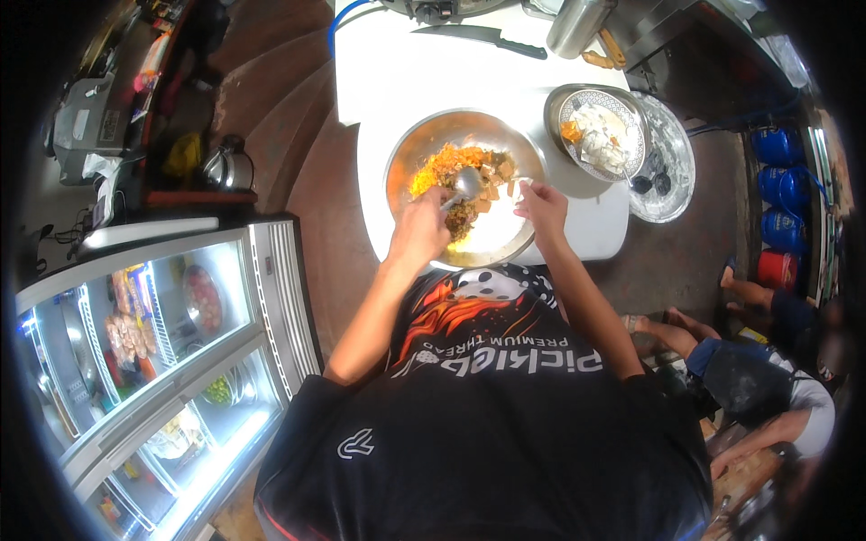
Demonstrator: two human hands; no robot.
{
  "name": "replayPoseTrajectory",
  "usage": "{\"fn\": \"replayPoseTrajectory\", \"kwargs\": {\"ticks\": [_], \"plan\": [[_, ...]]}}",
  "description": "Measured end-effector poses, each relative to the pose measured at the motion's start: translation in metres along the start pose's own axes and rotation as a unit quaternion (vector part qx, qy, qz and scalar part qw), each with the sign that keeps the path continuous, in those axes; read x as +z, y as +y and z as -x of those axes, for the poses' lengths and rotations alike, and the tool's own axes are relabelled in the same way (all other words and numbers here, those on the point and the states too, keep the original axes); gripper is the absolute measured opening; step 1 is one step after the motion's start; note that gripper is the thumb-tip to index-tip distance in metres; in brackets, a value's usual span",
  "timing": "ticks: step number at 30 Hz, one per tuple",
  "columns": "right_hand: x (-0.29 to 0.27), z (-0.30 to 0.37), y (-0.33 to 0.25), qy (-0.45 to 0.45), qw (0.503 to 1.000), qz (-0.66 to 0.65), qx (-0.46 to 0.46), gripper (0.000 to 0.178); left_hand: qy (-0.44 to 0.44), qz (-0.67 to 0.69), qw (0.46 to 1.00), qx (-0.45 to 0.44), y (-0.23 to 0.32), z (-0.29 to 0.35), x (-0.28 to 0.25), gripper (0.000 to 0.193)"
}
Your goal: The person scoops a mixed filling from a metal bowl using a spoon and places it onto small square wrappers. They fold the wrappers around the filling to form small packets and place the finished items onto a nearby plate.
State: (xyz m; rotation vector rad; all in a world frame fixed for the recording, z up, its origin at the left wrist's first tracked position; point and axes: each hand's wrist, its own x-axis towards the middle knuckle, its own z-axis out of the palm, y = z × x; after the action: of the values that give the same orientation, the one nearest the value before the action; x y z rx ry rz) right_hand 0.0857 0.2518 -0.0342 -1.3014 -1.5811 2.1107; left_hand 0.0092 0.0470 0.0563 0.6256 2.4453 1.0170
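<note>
A wide metal mixing bowl (505, 133) sits on the white table in front of me. Inside are orange shreds (448, 164), brown cubes (492, 191), dark chopped bits and something white. My left hand (422, 224) is closed around a metal spoon (468, 183), whose head is over the food. At the bowl's right rim, my right hand (544, 213) pinches a small white piece too bright to make out. Farther right, a patterned bowl (639, 144) of white pieces and some orange bits rests on a metal dish (557, 102).
A knife (492, 39) and a metal cylinder (580, 25) lie at the far side. A whitish-coated round tray (675, 167) is beyond the table's right edge. On the left stands a lit glass-door fridge (257, 316). Another person (767, 379) crouches or sits at the right, near blue containers (780, 187).
</note>
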Motion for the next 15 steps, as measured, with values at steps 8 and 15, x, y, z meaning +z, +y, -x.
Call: {"fn": "replayPoseTrajectory", "kwargs": {"ticks": [8, 15], "plan": [[0.011, 0.005, 0.004, -0.07, 0.993, 0.08, -0.059, 0.021, 0.044, 0.05, 0.997, 0.041, -0.013, 0.016, 0.02, 0.017], [0.009, 0.006, 0.009, -0.047, 0.994, 0.083, -0.056, 0.022, 0.077, -0.024, 0.996, 0.048, -0.044, 0.014, 0.016, 0.019]]}}
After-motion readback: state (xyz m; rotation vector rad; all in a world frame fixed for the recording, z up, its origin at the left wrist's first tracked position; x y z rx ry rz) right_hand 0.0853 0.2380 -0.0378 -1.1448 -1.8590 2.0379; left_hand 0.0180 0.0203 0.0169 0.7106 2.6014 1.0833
